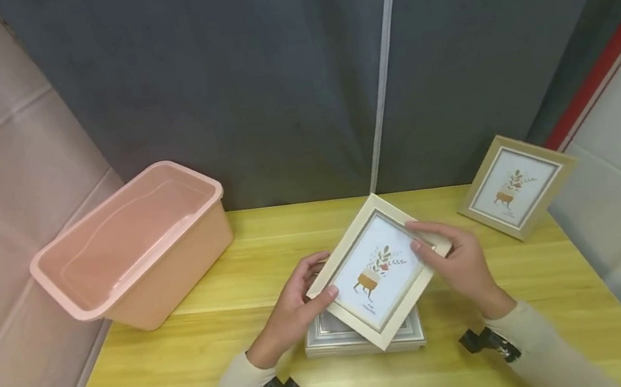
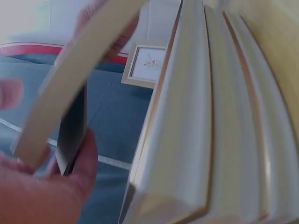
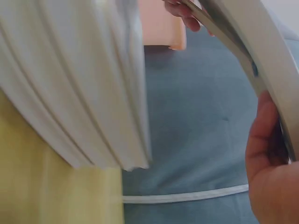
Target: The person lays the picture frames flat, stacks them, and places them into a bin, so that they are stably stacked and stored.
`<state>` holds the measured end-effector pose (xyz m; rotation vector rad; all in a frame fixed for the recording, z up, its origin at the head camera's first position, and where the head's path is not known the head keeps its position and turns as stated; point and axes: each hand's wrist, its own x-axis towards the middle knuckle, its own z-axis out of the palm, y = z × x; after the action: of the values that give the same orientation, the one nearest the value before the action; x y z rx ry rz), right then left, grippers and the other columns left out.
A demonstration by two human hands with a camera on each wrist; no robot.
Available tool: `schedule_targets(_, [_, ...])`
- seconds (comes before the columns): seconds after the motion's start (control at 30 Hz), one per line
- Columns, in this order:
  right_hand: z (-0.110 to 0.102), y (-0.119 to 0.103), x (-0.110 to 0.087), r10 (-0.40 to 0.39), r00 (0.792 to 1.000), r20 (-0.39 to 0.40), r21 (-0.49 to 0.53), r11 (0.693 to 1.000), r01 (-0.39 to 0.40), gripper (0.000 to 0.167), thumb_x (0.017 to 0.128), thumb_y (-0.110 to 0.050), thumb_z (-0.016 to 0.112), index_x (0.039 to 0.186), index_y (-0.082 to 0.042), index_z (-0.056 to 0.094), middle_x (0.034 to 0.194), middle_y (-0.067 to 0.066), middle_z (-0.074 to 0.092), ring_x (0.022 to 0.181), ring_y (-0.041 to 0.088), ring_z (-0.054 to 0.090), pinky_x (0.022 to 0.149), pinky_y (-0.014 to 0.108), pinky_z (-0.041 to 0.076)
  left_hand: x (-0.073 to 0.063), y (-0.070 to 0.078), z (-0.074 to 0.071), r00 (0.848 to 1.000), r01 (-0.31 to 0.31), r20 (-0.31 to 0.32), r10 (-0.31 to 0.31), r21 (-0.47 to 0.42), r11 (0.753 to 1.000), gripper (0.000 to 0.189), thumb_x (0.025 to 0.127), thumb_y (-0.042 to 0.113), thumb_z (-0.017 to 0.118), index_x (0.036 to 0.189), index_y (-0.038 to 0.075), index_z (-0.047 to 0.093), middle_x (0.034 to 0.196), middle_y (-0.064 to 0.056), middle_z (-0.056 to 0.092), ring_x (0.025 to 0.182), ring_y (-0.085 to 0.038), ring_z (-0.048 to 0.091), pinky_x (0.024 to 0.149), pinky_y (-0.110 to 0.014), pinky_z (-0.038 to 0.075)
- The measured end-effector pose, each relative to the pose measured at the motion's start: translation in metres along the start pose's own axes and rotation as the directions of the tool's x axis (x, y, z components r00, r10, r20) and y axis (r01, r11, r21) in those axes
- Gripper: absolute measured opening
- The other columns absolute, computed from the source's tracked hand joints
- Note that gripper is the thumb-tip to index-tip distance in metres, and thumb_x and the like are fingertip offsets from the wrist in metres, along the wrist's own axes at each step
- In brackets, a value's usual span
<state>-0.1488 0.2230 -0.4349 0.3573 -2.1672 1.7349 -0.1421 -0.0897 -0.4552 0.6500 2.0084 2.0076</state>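
A cream picture frame (image 1: 380,271) with a plant drawing is held tilted in the air by both hands. My left hand (image 1: 297,306) grips its left corner, thumb on the front face. On the right side my right hand (image 1: 455,259) pinches the border, thumb in front. In the left wrist view the held frame (image 2: 74,84) appears edge-on, with a dark panel (image 2: 72,128) behind it at the left fingers. Below it, several silver-edged frames lie in a stack (image 1: 363,343), partly hidden. The right wrist view shows that stack's pale edges (image 3: 70,79).
A pink plastic tub (image 1: 164,262) stands at the left of the wooden table (image 1: 194,385). At the back right another frame (image 1: 517,186), tan-bordered with the same drawing, stands propped up. A dark curtain (image 1: 210,88) hangs behind the table.
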Motion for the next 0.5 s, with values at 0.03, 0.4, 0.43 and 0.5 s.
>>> schedule_targets(0.03, [0.002,0.002,-0.002,0.019,1.0,-0.015,-0.007,1.0,-0.019,0.032,0.095,0.006,0.072,0.126,-0.003,0.076,0.127,-0.011,0.074,0.076,0.005,0.073,0.055,0.023,0.06,-0.002,-0.002,0.001,0.999,0.008,-0.035,-0.009,-0.023,1.0,0.062,0.103,0.012,0.065,0.159,0.01,0.039,0.146,-0.021,0.054,0.123,-0.022,0.061,0.092,-0.028,0.06])
schedule_targets(0.4, [0.024,0.018,-0.027,0.231,0.967,-0.104,0.044,0.973,-0.228,0.043,0.102,-0.004,0.068,0.145,-0.005,0.064,0.153,0.008,0.059,0.103,-0.001,0.07,0.081,0.021,0.062,-0.023,-0.012,0.015,0.973,0.04,-0.215,-0.079,-0.18,0.983,0.068,0.095,-0.003,0.068,0.157,0.01,0.042,0.15,-0.023,0.048,0.128,-0.024,0.06,0.1,-0.027,0.059])
schedule_targets(0.43, [0.026,0.019,-0.03,0.24,0.965,-0.104,0.048,0.971,-0.236,0.044,0.102,-0.005,0.068,0.145,-0.005,0.063,0.155,0.012,0.057,0.105,-0.002,0.07,0.083,0.021,0.062,-0.024,-0.013,0.016,0.973,0.05,-0.215,-0.089,-0.18,0.982,0.071,0.095,-0.004,0.068,0.158,0.011,0.041,0.149,-0.022,0.047,0.127,-0.024,0.061,0.099,-0.028,0.059])
schedule_targets(0.5, [0.03,0.02,-0.034,0.25,0.963,-0.097,0.05,0.968,-0.246,0.045,0.102,-0.006,0.069,0.146,-0.006,0.062,0.157,0.015,0.054,0.109,-0.002,0.069,0.087,0.02,0.061,-0.026,-0.014,0.018,0.971,0.067,-0.216,-0.105,-0.177,0.982,0.077,0.094,-0.006,0.069,0.161,0.013,0.037,0.15,-0.021,0.044,0.123,-0.025,0.063,0.095,-0.03,0.062])
